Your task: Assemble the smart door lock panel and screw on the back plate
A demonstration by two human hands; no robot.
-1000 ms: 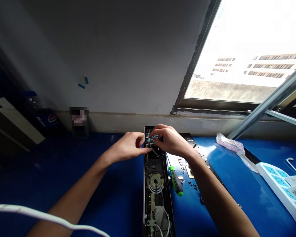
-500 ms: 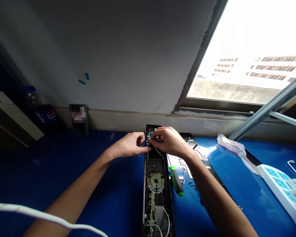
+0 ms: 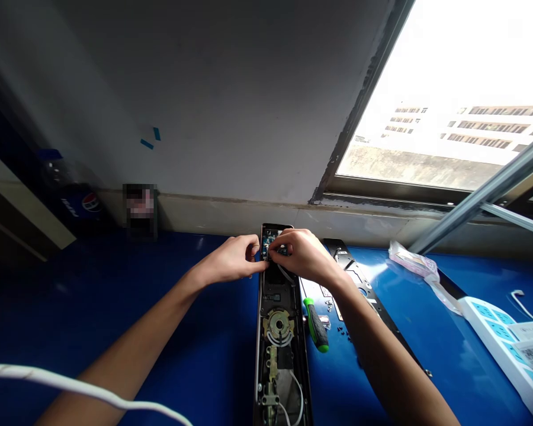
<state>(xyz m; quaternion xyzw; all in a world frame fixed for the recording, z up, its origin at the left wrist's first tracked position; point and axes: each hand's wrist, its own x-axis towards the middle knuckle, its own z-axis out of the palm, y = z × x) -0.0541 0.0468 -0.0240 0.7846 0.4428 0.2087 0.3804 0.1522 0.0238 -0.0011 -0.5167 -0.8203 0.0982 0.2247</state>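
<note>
A long, narrow black door lock housing lies open on the blue table, its inside facing up. Fitted in its far end is a small circuit board, partly covered by my fingers. My left hand is closed at the housing's left edge, fingers curled and thumb reaching over the rim. Over the board, my right hand pinches with thumb and forefinger; whatever lies between the tips is too small to make out. A thin cable shows below the right fingers. Nearer to me are a round metal disc and white wires.
Right of the housing lie a green-and-black screwdriver, small dark screws and a black plate. Farther right are a plastic packet and a white power strip. A white cable crosses in front of my left forearm.
Both hands stay at the board end in nearly the same pose. The left thumb has drawn back slightly to the left. The view has shifted a little.
</note>
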